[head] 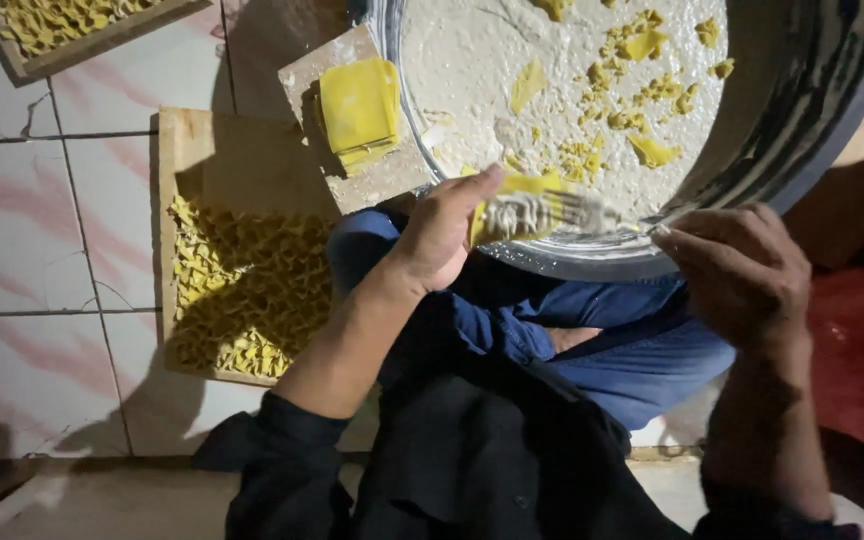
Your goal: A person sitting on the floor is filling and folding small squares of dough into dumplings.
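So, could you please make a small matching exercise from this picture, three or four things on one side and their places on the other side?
Things:
1. left hand
2. right hand
3. stack of yellow sheets
4. small folded yellow pieces

Places:
A. on the small floury board beside the round floury tray
B. spread over the wooden board on the tiled floor
C. holding a yellow piece over the tray's near rim
D. at the tray's rim, on the red side

Pairs: 1-C, 2-D, 3-A, 4-B
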